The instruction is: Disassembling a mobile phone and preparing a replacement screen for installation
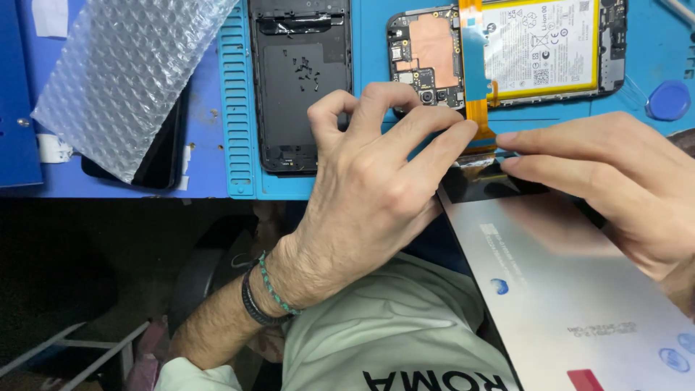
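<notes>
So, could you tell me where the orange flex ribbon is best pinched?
Pinch the orange flex ribbon at its free lower end, coming from the table's near edge, as the left hand does. It is thin and flat, and its upper end stays fixed to the opened phone.

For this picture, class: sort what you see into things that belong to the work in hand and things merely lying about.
In hand:
left hand
right hand
orange flex cable
display panel
opened phone

Lying about:
bubble wrap
black back cover
small screws
dark phone under the wrap
</notes>
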